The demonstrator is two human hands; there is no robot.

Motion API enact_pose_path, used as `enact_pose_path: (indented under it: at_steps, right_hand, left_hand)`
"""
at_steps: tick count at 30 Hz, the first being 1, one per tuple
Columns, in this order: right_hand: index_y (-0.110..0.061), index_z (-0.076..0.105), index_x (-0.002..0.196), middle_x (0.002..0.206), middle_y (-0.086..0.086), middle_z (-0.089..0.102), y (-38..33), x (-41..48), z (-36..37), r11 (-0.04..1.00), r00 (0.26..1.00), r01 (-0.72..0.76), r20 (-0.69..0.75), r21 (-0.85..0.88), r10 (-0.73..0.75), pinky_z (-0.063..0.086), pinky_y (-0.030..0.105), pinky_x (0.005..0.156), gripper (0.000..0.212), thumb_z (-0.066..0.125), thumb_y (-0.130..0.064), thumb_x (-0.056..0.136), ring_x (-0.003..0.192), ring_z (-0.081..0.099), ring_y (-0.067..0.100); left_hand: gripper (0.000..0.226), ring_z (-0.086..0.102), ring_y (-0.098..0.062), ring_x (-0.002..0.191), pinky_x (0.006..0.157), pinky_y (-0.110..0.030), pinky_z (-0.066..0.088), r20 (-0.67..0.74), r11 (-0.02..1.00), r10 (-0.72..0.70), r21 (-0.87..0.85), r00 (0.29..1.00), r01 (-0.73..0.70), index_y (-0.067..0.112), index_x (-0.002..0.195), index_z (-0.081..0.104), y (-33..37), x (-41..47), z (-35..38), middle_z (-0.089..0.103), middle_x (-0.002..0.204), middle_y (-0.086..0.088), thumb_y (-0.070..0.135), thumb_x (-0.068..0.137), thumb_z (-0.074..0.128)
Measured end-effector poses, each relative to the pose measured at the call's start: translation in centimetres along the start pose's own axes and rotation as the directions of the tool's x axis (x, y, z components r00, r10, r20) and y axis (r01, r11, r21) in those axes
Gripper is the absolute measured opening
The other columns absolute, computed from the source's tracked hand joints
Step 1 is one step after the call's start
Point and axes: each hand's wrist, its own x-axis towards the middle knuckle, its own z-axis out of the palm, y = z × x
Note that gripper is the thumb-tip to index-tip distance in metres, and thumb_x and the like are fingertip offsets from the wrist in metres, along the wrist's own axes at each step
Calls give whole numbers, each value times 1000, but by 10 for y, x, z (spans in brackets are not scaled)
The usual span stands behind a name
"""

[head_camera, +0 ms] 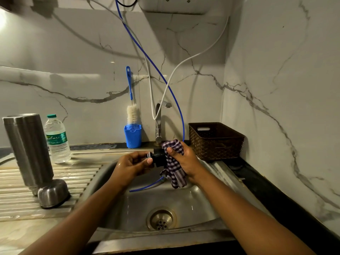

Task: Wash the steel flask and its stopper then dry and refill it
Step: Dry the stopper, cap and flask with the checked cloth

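Note:
Over the steel sink (185, 203) my left hand (132, 163) pinches the black stopper (159, 158) by its threaded end. My right hand (185, 159) grips a purple checked cloth (173, 168) bunched against the stopper's other side, and the cloth's loose end hangs down into the basin. The steel flask (27, 150) stands upside down on the ribbed drainboard (16, 181) at the left. Its steel cup lid (53, 193) lies mouth down just in front of it.
A clear plastic water bottle (58, 140) stands behind the flask. A blue holder (132, 136) with a bottle brush (132, 111) sits by the tap (159, 122). A brown basket (215, 140) stands at the right. A thin blue tube (147, 185) ends in the basin.

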Motion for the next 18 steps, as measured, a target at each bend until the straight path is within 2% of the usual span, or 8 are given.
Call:
enact_pose_path:
  at_steps: [5, 9, 12, 13, 15, 17, 18]
  right_hand:
    - [-7, 55, 119, 109, 15, 65, 7, 0, -2, 983, 993, -109, -31, 151, 115, 56, 38, 82, 43, 65, -25, 81, 97, 65, 27]
    - [-18, 59, 105, 101, 7, 65, 2, 3, -8, 970, 954, -91, -260, 227, 150, 50, 46, 91, 20, 60, -27, 88, 97, 62, 28]
    - [-25, 58, 102, 102, 3, 65, -5, 1, -8, 991, 954, 32, -299, 131, 9, 52, 40, 90, 13, 58, -29, 89, 103, 62, 27]
    - [-29, 56, 102, 103, 0, 65, -7, -2, -2, 995, 966, 64, -254, 71, -44, 53, 35, 85, 12, 57, -30, 90, 102, 63, 24]
    - [-34, 51, 107, 104, -10, 62, -3, -10, 13, 977, 985, 142, -77, -161, -156, 54, 24, 79, 17, 56, -30, 91, 99, 62, 11]
    - [-33, 49, 115, 110, -10, 60, 11, -12, 25, 902, 977, 210, 45, -378, -209, 53, 28, 86, 27, 57, -36, 89, 103, 59, 8]
    - [-32, 50, 116, 111, -6, 61, 14, -11, 25, 908, 985, 167, 23, -383, -172, 52, 33, 89, 31, 57, -42, 87, 105, 60, 13]
  left_hand:
    - [23, 69, -13, 92, 71, -21, 56, 5, 1000, -1, 15, 1000, 1, 17, 105, 66, -4, 1, 2, 73, 95, -3, 16, 81, 67]
    - [25, 69, -15, 92, 75, -26, 56, -58, 1000, 3, -1, 998, -3, 20, 103, 66, -4, 3, -4, 73, 95, -1, 11, 80, 69]
    - [30, 69, -13, 92, 74, -26, 57, -73, 1000, 19, 6, 997, -18, 21, 105, 66, -5, 4, -6, 73, 95, 2, 8, 78, 71]
    - [31, 69, -12, 92, 73, -24, 57, -63, 1000, 27, 5, 998, -27, 20, 106, 66, -4, 3, -5, 73, 95, 3, 7, 78, 71]
    - [30, 68, -10, 92, 71, -21, 56, -41, 999, 39, -4, 998, -39, 17, 106, 66, -3, 2, -2, 73, 96, 4, 6, 79, 70]
    - [29, 68, -9, 93, 73, -20, 56, -29, 999, 43, -9, 999, -43, 15, 106, 66, -2, 0, -1, 73, 98, 2, 5, 79, 69]
    - [29, 68, -9, 94, 74, -20, 56, -23, 999, 44, -10, 999, -44, 14, 107, 66, -2, 0, -2, 73, 99, 2, 5, 80, 69]
